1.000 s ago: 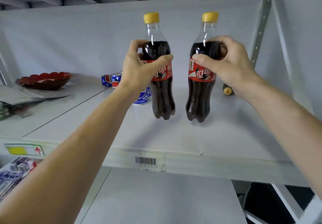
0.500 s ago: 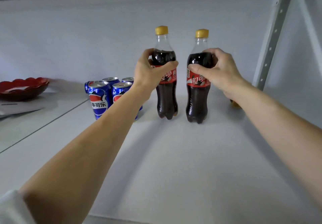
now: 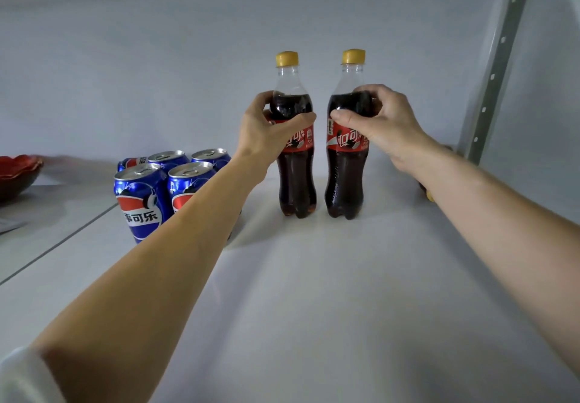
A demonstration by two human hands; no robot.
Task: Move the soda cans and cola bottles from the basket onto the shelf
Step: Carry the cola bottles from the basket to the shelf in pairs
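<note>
Two cola bottles with yellow caps and red labels stand upright side by side on the white shelf (image 3: 314, 293), near its back wall. My left hand (image 3: 270, 133) grips the left cola bottle (image 3: 295, 183) around its upper body. My right hand (image 3: 386, 123) grips the right cola bottle (image 3: 345, 183) at the shoulder. Both bottle bases touch the shelf board. Several blue soda cans (image 3: 141, 198) stand in a cluster to the left of the bottles, partly hidden by my left forearm. The basket is out of view.
A dark red bowl (image 3: 15, 173) sits at the far left on the neighbouring shelf board. A perforated grey upright (image 3: 492, 76) rises at the right. A yellow-capped object (image 3: 428, 194) lies mostly hidden behind my right wrist.
Both hands carried the bottles forward and down from above the shelf front until they stand on the board. The camera has moved closer to the shelf.
</note>
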